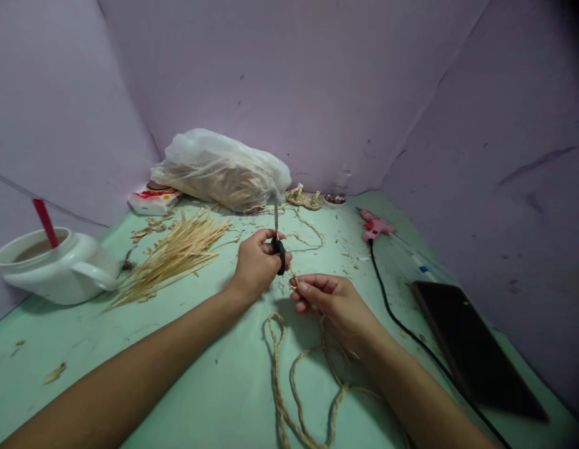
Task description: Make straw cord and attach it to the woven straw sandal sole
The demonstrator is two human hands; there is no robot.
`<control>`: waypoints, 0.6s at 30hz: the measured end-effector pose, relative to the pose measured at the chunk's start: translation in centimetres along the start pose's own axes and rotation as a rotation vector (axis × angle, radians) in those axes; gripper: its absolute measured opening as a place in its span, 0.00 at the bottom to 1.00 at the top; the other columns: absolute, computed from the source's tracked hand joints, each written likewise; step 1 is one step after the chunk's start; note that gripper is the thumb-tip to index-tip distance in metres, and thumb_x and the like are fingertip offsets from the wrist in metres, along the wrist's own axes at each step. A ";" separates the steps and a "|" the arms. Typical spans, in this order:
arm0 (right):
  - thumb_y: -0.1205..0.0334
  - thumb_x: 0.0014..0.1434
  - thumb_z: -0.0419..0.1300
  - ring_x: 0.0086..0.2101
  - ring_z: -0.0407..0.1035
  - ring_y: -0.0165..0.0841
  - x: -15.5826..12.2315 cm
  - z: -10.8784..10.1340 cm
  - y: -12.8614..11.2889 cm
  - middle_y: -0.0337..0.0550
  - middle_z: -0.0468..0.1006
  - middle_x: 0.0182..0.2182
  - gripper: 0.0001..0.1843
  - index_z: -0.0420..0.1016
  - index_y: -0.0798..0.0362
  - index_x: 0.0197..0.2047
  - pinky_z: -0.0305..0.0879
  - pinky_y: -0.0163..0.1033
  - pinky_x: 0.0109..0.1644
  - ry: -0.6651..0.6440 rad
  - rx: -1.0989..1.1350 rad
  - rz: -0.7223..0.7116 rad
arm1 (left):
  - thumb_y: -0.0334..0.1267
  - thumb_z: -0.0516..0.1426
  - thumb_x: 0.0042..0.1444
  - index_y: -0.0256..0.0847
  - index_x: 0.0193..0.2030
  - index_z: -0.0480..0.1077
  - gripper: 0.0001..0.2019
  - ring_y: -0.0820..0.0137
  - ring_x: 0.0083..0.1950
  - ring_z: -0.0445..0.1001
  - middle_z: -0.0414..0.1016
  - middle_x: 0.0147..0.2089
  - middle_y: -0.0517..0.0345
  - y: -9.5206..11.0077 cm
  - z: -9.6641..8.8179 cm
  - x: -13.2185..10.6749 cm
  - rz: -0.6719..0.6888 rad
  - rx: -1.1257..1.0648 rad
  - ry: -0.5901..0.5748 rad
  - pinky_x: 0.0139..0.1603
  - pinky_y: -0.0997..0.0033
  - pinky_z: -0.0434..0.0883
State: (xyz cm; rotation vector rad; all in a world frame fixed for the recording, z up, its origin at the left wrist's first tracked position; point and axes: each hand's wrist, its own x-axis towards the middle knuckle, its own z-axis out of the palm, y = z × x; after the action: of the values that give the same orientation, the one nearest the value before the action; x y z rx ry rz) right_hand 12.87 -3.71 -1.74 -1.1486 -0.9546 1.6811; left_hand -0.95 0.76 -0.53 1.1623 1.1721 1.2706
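Head view: beside straw-like strips, black-handled scissors are gripped in the curled left hand, blade pointed away, presumably for safety; twisted cord is pinched in the right hand, its slack looped on the tabletop, apparently to avoid tugging.

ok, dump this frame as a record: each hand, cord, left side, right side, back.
left_hand: holding black-handled scissors, blades pointing away; hand
right_hand: pinching thin cord; hand
loose_cord: loops on the table, nearer the camera
left_side: pale strips, white pot with red stick
right_side: pink glue gun with black cable, dark flat device
back: translucent plastic bag
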 end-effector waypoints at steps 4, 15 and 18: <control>0.57 0.37 0.71 0.19 0.68 0.25 0.3 -0.3 -0.1 0.41 0.77 0.21 0.18 0.76 0.60 0.30 0.67 0.31 0.25 0.078 0.076 -0.028 | 0.37 0.59 0.42 0.37 0.39 0.66 0.15 0.75 0.22 0.68 0.68 0.22 0.65 -0.4 -0.9 0.4 0.149 0.256 -0.108 0.24 0.76 0.65; 0.64 0.35 0.71 0.18 0.67 0.24 0.9 -1.8 -1.8 0.39 0.76 0.19 0.13 0.75 0.58 0.26 0.70 0.31 0.24 0.326 0.173 -0.134 | 0.36 0.53 0.45 0.41 0.54 0.65 0.26 0.62 0.39 0.74 0.76 0.39 0.53 0.1 -2.5 -0.2 0.686 1.292 -0.390 0.37 0.66 0.66; 0.64 0.35 0.70 0.17 0.66 0.24 0.8 -1.8 -1.8 0.39 0.76 0.19 0.12 0.75 0.57 0.25 0.69 0.31 0.23 0.345 0.140 -0.154 | 0.38 0.52 0.46 0.40 0.56 0.63 0.27 0.60 0.37 0.74 0.75 0.38 0.52 -0.2 -2.3 -0.2 0.699 1.405 -0.408 0.34 0.65 0.66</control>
State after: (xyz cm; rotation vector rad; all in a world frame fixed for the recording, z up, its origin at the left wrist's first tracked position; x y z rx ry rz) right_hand 14.84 -2.10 -0.83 -1.1898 -0.6791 1.3496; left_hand -3.28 0.50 -0.86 2.8737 1.3543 0.4088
